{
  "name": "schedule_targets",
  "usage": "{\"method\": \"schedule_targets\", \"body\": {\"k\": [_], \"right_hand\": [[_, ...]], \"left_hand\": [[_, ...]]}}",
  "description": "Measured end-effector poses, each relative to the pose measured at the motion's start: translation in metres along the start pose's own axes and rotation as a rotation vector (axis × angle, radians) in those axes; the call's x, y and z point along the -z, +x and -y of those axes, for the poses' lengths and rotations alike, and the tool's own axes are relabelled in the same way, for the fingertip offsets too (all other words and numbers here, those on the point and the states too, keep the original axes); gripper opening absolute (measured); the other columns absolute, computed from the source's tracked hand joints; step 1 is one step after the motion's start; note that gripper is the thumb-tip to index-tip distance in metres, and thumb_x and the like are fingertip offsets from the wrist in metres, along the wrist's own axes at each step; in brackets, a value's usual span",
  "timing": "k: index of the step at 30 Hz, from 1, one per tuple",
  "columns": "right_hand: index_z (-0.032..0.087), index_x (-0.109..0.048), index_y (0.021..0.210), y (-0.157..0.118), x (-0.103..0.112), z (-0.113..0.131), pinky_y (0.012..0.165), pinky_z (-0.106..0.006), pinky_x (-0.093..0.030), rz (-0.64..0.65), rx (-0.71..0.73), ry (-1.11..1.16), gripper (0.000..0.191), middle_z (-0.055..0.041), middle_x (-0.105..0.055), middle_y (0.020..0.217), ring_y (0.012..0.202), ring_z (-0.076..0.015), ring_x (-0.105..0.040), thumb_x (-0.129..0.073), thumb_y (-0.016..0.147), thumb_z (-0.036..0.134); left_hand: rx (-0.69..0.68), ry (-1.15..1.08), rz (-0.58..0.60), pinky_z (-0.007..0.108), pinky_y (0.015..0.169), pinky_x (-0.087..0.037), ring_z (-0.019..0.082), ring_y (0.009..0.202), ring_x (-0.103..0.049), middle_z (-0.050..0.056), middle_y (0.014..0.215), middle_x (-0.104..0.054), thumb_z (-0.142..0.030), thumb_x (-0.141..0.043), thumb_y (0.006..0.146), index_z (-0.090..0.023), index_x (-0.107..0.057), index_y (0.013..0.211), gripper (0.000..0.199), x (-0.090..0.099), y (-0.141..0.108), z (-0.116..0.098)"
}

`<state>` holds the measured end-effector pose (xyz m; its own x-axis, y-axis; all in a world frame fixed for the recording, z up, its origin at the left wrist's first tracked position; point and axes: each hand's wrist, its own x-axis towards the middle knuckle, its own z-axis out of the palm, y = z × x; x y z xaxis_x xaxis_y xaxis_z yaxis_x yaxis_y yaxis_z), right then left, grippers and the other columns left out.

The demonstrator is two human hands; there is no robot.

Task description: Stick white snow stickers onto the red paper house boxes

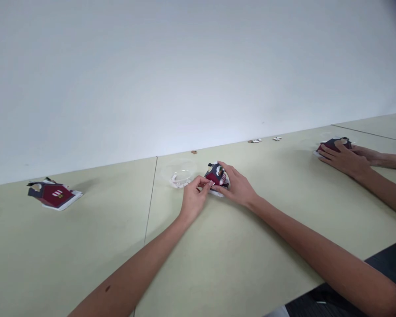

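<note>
A small red model house [211,177] with a dark roof stands on a white base on the table in front of me. My right hand [238,186] grips it from the right, with the index finger over the roof and the thumb low near the front. Between the thumb and index finger of my left hand [194,197] is a small white piece, held against the house's red wall. A red-and-white striped part and a small figure show beside the wall. My fingers partly hide the front of the house.
Behind my left hand sits a clear round container [177,174] with white pieces in it. Another red house [56,194] stands at the left. At right, a co-worker's hands [346,158] hold a similar house [330,145]. Small loose pieces [254,141] lie along the wall.
</note>
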<state>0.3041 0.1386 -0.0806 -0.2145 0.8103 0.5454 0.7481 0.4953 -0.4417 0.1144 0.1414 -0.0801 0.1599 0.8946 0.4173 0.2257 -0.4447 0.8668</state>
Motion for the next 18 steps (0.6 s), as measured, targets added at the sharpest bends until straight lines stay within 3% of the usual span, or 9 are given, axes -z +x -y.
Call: {"method": "schedule_targets", "body": {"k": [12,18], "right_hand": [[0.028,-0.026,0.154,0.0,-0.002,0.001,0.098,-0.047,-0.051,-0.017,-0.019,0.009,0.077,-0.0125,-0.054,0.14,0.122,-0.0311,-0.058,-0.058,0.09,0.056],[0.029,-0.027,0.153,0.002,-0.006,-0.002,0.101,-0.047,-0.05,-0.025,-0.031,0.044,0.078,-0.0119,-0.052,0.143,0.128,-0.0306,-0.054,-0.063,0.088,0.052]], "left_hand": [[0.129,-0.275,0.043,0.026,0.071,-0.046,0.015,0.071,-0.063,0.002,0.076,-0.07,-0.036,-0.07,0.083,-0.017,-0.064,0.084,0.02,-0.001,0.008,0.012],[0.198,-0.325,0.06,0.023,0.057,-0.042,0.015,0.067,-0.063,0.003,0.075,-0.071,-0.039,-0.072,0.08,-0.017,-0.062,0.085,0.025,0.002,0.009,0.011]]}}
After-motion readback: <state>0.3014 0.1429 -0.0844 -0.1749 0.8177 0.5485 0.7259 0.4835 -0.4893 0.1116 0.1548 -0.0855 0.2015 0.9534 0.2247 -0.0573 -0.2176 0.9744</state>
